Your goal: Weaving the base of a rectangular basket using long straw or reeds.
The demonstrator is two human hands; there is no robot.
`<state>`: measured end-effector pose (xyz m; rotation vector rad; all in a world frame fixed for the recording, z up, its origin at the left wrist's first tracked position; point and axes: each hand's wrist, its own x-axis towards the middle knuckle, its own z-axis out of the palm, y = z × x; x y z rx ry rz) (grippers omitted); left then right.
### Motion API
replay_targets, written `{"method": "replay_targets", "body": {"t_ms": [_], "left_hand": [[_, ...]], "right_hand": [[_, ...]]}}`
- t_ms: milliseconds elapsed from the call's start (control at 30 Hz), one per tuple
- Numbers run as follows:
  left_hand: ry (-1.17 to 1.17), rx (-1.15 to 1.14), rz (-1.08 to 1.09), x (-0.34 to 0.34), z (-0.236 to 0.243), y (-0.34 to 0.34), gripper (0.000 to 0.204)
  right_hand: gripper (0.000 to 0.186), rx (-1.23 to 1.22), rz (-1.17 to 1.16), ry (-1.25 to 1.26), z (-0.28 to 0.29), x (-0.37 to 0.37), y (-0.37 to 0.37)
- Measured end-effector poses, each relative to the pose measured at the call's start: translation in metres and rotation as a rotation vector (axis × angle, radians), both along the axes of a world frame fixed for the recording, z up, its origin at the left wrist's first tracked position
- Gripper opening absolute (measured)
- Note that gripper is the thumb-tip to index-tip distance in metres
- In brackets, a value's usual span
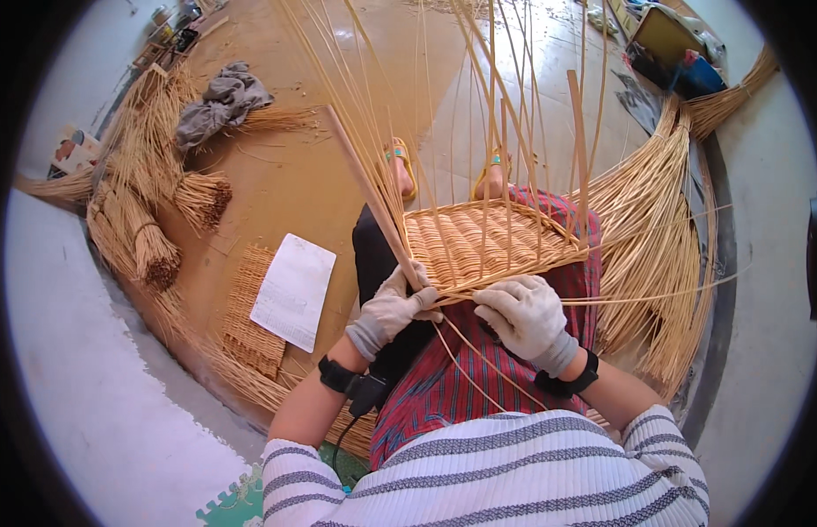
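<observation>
Down on the lap, a half-woven wicker basket (479,246) rests tilted on the red plaid cloth (444,386), its long upright stakes (479,105) fanning upward. Left hand (393,307), gloved, has its grip closed around a flat wooden slat (373,198) at the basket's near edge. Right hand (524,314), also gloved, presses on the near rim, its grip narrow, pinching thin strands (479,364). Bundles of reed (154,220) lie on the floor (285,176) beside a white sheet (294,290).
</observation>
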<state>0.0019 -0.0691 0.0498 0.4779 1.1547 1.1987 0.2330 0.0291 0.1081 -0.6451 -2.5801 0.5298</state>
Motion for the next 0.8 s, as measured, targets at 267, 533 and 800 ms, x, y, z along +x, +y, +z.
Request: {"method": "replay_targets", "body": {"t_ms": [267, 533, 800], "left_hand": [[0.055, -0.077, -0.058, -0.002, -0.005, 0.005, 0.03], [-0.048, -0.151, -0.04, -0.011, -0.02, 0.011, 0.036], [0.036, -0.073, 0.054, -0.002, -0.012, -0.007, 0.031]], "right_hand": [[0.024, -0.136, 0.092, -0.008, -0.014, -0.015, 0.003], [0.083, -0.564, 0.097, 0.305, 0.031, -0.174, 0.066], [0.025, -0.259, 0.337, 0.606, 0.089, -0.122, 0.089]]}}
